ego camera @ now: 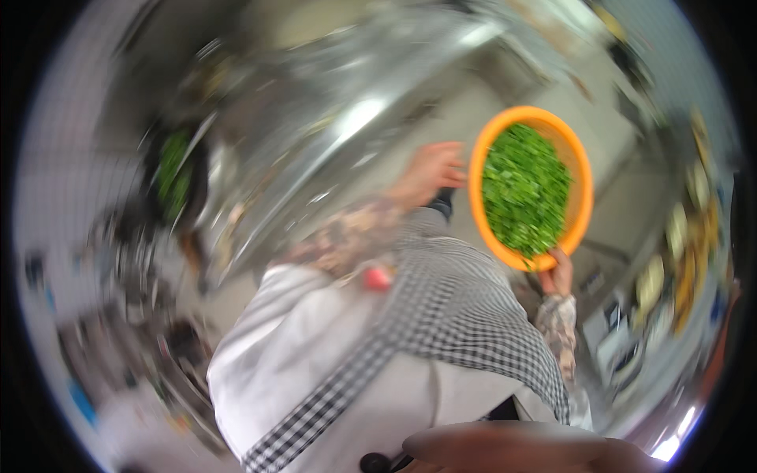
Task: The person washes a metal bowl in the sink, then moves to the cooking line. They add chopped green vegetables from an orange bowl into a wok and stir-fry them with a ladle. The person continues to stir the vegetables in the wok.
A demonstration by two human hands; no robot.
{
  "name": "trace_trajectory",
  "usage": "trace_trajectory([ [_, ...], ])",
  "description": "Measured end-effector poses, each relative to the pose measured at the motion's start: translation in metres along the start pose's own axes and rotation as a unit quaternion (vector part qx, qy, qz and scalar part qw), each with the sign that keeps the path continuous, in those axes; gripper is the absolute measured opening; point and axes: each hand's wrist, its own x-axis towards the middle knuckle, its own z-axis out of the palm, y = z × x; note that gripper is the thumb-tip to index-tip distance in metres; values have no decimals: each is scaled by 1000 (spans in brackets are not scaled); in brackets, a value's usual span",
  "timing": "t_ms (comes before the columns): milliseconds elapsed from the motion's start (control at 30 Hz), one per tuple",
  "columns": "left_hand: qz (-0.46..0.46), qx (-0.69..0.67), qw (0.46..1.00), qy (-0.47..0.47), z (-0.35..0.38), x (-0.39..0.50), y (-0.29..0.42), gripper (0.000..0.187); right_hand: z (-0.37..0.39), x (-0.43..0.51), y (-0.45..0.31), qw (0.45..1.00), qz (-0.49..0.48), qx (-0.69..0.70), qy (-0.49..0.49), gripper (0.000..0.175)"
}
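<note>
An orange plastic colander (584, 207) heaped with chopped green herbs (523, 183) is held out before me, above the floor. My right hand (557, 273) grips its near rim, with fingers partly hidden under the basket. My left hand (437, 170) is beside the colander's left rim, fingers apart and bent, with nothing in it. Whether its fingertips touch the rim is hard to tell, as the view is blurred there.
To my left runs a long stainless steel counter (307, 112), smeared by motion. A dark pan or bowl with greens (174, 174) stands at its far left. On the right, shelves or a worktop hold several pale, blurred items (650, 284). Grey floor (473, 109) lies ahead.
</note>
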Motion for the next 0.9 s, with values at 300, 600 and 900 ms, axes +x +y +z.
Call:
trace_trajectory([
  [300,-115,61,987,-95,201,309,65,36,-60,56,-213,940,-179,144,252,28],
  [600,-118,216,940,-235,493,492,55,35,-175,144,-387,928,-157,155,299,33],
  [900,-173,185,964,86,451,613,77,39,-235,392,-582,963,-55,18,263,13],
])
